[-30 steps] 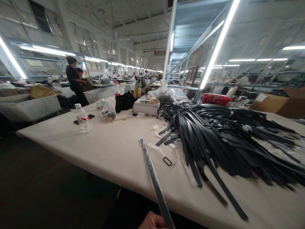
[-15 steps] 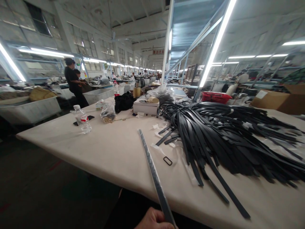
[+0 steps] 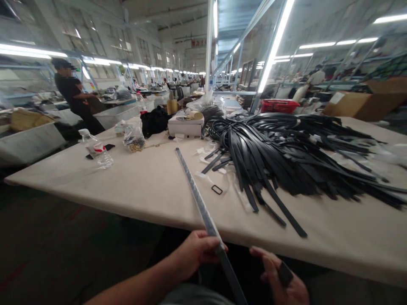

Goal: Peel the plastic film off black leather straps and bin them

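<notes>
My left hand (image 3: 203, 250) is closed around a long flat dark strap (image 3: 199, 200), thumb on top. A whitish film or strip runs along the strap's far part, which lies on the table (image 3: 152, 190); its near end slants down past the table's front edge. To the right, my right hand (image 3: 284, 279) is raised with its fingers apart, not touching the strap. A small dark piece sits across that hand, and I cannot make out what it is. Beyond the strap lies a black rectangular ring buckle (image 3: 212, 187).
A large heap of black straps (image 3: 254, 156) covers the table's right side. Toward the back left stand a water bottle (image 3: 97, 149), a plastic bag of small metal parts (image 3: 134, 137), a black bundle (image 3: 155, 122) and a white box (image 3: 186, 128). A person (image 3: 74, 95) stands beyond at left.
My left hand has moved up and farther along the strap. My right hand has come into view. The camera view has shifted right and downward.
</notes>
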Tool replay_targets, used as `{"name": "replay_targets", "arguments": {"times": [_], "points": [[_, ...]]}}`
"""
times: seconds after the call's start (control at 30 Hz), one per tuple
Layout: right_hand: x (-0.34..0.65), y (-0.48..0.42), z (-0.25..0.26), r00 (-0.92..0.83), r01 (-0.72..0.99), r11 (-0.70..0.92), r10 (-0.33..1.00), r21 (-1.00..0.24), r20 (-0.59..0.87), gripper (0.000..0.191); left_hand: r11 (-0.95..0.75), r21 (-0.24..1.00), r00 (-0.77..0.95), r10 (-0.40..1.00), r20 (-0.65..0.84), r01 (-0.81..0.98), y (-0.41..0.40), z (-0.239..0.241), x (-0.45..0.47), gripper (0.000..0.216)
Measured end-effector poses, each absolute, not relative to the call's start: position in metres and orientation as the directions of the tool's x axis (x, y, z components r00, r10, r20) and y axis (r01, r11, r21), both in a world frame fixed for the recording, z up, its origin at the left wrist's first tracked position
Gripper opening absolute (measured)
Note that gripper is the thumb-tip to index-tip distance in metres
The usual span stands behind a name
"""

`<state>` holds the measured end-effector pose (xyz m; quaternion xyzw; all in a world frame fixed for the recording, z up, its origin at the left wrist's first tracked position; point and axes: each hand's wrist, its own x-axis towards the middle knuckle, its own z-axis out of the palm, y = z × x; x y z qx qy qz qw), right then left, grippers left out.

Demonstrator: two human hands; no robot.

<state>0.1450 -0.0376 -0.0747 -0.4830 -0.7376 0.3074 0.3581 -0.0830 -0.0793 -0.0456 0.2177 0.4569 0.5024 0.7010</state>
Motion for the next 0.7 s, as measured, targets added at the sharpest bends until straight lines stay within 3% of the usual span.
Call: {"name": "replay_targets", "arguments": {"times": [0.07,0.13,0.3,0.43,0.53,0.63,0.7], "points": [[0.151,-0.039,-0.066,-0.337,0.434,0.561,0.827,-0.705,0.451,0.026,0.433,0.705,0.102,0.882,-0.460,-0.561,-0.079,-0.035,-0.089,0.035],[0.148,-0.046,-0.054,-0.453,0.391,0.714,0.698,-0.581,0.554,0.037,0.450,0.671,0.116,0.869,-0.481,-0.590,-0.079,-0.031,-0.093,0.036],[0.121,-0.057,-0.024,-0.654,0.287,0.917,0.399,-0.277,0.642,0.036,0.441,0.645,0.146,0.877,-0.458,-0.624,-0.081,-0.031,-0.094,0.032],[0.102,-0.045,-0.018,-0.697,0.202,0.954,0.299,-0.222,0.651,0.032,0.455,0.648,0.206,0.881,-0.425,-0.611,-0.087,-0.034,-0.089,0.027],[0.091,-0.036,-0.017,-0.656,0.193,0.941,0.334,-0.277,0.677,0.034,0.442,0.657,0.242,0.894,-0.376,-0.611,-0.091,-0.038,-0.085,0.027],[0.095,-0.036,-0.010,-0.617,0.102,0.843,0.470,-0.529,0.631,0.030,0.391,0.658,0.214,0.917,-0.336,-0.643,-0.083,-0.036,-0.092,0.036],[0.111,-0.039,-0.007,-0.636,0.075,0.717,0.569,-0.693,0.521,0.023,0.334,0.628,0.133,0.929,-0.346,-0.703,-0.067,-0.027,-0.107,0.042]]}}
